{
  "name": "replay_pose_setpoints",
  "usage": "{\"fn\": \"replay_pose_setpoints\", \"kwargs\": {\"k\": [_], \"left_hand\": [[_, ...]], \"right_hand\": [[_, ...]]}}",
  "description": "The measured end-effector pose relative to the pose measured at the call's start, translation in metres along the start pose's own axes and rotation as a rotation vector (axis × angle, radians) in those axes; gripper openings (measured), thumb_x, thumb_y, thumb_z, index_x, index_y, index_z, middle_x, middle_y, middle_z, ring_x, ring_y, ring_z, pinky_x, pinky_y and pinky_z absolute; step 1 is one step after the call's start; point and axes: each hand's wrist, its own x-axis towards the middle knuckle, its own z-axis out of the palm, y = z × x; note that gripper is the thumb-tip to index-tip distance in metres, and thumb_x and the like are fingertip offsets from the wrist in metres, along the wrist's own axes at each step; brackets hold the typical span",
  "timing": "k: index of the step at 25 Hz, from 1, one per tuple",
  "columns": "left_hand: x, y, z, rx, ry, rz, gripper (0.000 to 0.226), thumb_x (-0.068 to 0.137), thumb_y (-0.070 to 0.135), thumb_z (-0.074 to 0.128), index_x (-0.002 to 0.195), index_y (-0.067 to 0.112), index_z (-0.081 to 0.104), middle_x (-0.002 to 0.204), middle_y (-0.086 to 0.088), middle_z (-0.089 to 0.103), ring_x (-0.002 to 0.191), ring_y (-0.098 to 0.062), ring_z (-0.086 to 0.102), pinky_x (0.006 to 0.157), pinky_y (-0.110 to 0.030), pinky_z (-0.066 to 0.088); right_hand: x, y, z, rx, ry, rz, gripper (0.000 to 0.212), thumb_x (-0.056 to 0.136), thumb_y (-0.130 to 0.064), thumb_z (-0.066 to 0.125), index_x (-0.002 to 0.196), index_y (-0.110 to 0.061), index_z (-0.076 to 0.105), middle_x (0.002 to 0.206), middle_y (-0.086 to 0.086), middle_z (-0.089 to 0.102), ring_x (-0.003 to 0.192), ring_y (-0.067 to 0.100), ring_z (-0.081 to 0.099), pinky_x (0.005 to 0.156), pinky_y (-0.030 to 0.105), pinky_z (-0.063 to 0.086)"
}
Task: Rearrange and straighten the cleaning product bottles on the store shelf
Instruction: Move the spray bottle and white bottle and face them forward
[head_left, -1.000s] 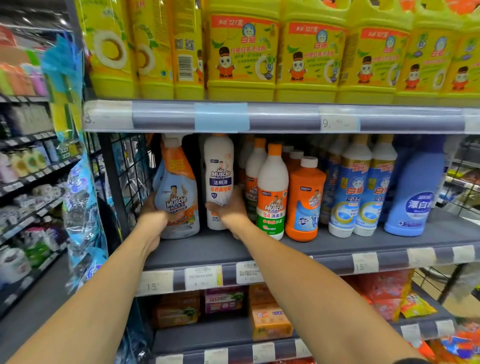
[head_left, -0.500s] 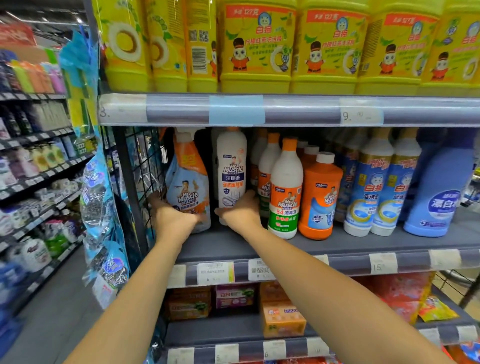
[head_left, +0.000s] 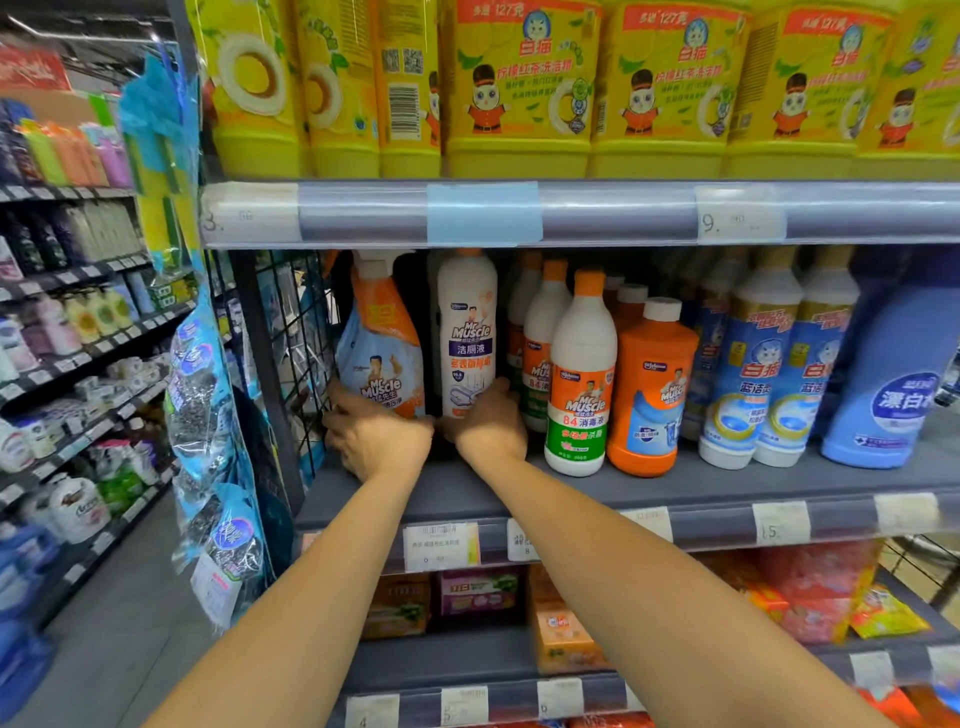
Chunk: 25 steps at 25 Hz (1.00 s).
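Note:
On the middle shelf (head_left: 675, 493) a Mr Muscle spray bottle (head_left: 382, 343) with an orange and blue label stands at the far left, leaning slightly. My left hand (head_left: 376, 439) grips its base. Beside it stands a tall white Mr Muscle bottle (head_left: 466, 332), and my right hand (head_left: 488, 423) is wrapped around its lower part. To the right are a white bottle with an orange cap (head_left: 582, 374), an orange bottle (head_left: 652, 389) and two blue-and-white bottles (head_left: 779, 364), all upright.
A black wire grid (head_left: 291, 338) closes the shelf's left end, right by my left hand. Large yellow detergent jugs (head_left: 519, 88) fill the shelf above. A big light-blue bottle (head_left: 893, 374) stands at the right. Soap boxes (head_left: 561, 634) sit on the shelf below. An aisle runs left.
Both hands have slid the spray bottle and the tall white bottle further back and left on the shelf. My view has moved closer and lower.

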Motion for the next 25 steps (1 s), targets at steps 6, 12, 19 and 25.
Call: {"fn": "replay_pose_setpoints", "kwargs": {"k": [6,12,19,25], "left_hand": [[0.022,-0.007,0.006,-0.018,-0.025,0.020,0.113,0.048,0.030,0.088,0.138,0.017,0.022,0.134,-0.023,0.038,0.124,-0.046,0.041,0.094,-0.057,0.046],[0.029,-0.013,0.005,-0.015,-0.034,0.064,0.115,0.046,0.032,0.088,0.139,0.018,0.021,0.133,-0.021,0.040,0.122,-0.045,0.043,0.092,-0.057,0.049],[0.030,-0.018,0.006,0.023,-0.044,0.065,0.125,0.046,0.029,0.091,0.145,0.018,0.016,0.137,-0.023,0.036,0.125,-0.045,0.040,0.097,-0.052,0.046],[0.034,-0.023,0.007,0.030,-0.055,0.079,0.125,0.046,0.030,0.091,0.146,0.020,0.016,0.135,-0.022,0.037,0.123,-0.044,0.042,0.097,-0.052,0.047]], "right_hand": [[0.007,0.001,0.005,-0.032,-0.006,-0.019,0.087,0.065,-0.042,0.083,0.130,-0.008,0.035,0.129,0.016,0.051,0.116,0.034,0.056,0.083,0.040,0.051],[0.013,-0.001,0.009,-0.003,-0.004,-0.018,0.086,0.063,-0.040,0.085,0.126,-0.008,0.037,0.128,0.016,0.053,0.115,0.034,0.057,0.083,0.042,0.052],[0.012,0.002,0.010,0.045,0.025,-0.013,0.084,0.062,-0.036,0.086,0.124,-0.007,0.037,0.126,0.017,0.053,0.113,0.035,0.058,0.079,0.039,0.051],[0.012,0.003,0.008,0.055,0.035,-0.007,0.079,0.062,-0.035,0.086,0.121,-0.007,0.043,0.125,0.014,0.058,0.112,0.033,0.060,0.078,0.037,0.052]]}}
